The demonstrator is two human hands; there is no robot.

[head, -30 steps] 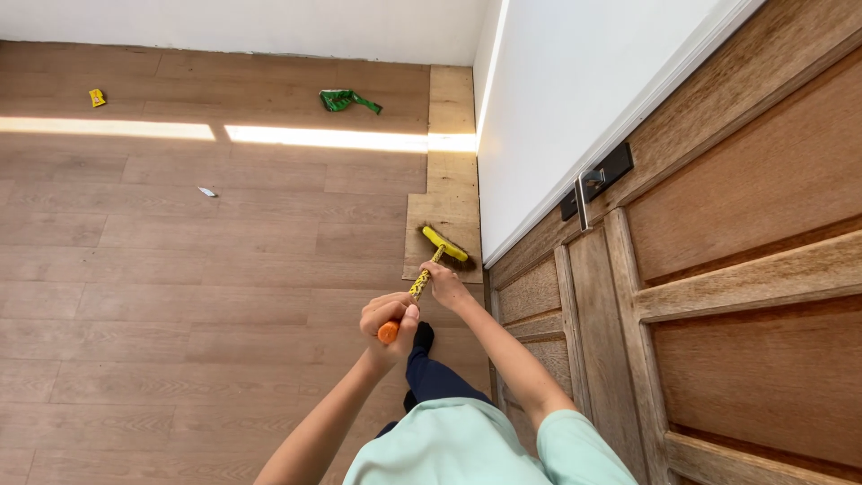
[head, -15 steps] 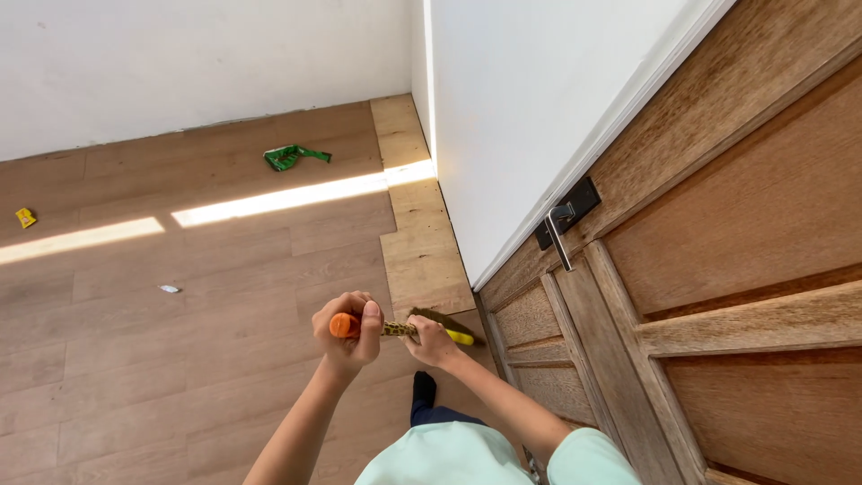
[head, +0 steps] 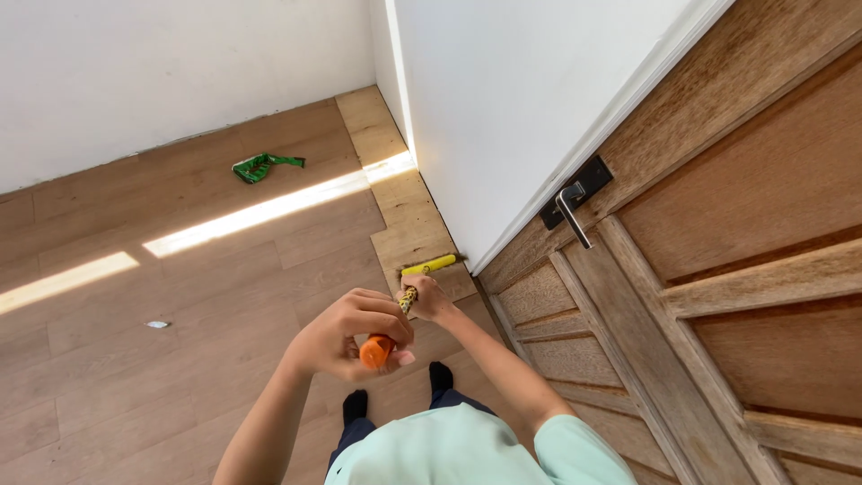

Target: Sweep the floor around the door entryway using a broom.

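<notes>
left hand (head: 346,337) closed around the broom's orange handle end (head: 377,350), right hand (head: 426,296) gripping the patterned shaft farther along. yellow broom head (head: 429,265) down on the wooden floor (head: 180,377), just beside the white wall (head: 503,117) and wooden door (head: 718,269). green scrap (head: 260,166) far left.

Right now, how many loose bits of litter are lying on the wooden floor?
2. A crumpled green scrap lies near the far white wall, and a tiny pale scrap lies on the floor to the left of the hands. The body may hide more.
</notes>
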